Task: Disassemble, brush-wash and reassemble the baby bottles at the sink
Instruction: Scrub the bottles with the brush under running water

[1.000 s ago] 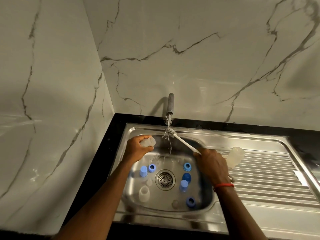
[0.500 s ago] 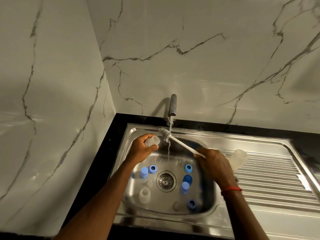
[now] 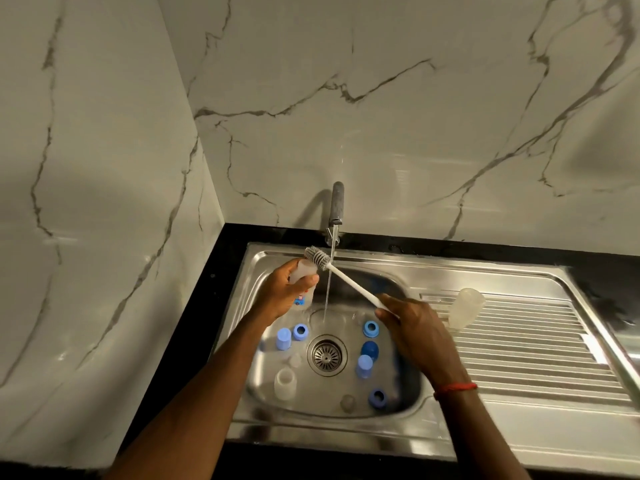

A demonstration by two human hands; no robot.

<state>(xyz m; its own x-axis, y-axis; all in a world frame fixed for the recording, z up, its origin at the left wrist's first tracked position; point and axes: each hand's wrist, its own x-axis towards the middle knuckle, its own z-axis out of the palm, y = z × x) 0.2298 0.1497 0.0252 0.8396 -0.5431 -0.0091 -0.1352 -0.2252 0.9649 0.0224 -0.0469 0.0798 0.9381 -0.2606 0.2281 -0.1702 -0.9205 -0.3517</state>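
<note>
Caps (image 3: 283,338) and collars (image 3: 300,331) ring drain (image 3: 326,355) — bottle (image 3: 465,308) lies on drainboard (image 3: 526,344)

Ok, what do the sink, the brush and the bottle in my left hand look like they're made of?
Sink: stainless steel, brushed sheen, it mirrors the light. Brush: white plastic handle; the grey ribbed head looks like silicone, though uncertain. Bottle: cloudy translucent plastic, probably, with a printed picture.

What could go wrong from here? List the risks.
The wet bottle in the left hand may slip when the brush, held by the right hand, pushes in. The bottle on the drainboard lies on its side and could roll. The running water may spray off the bristles.
</note>
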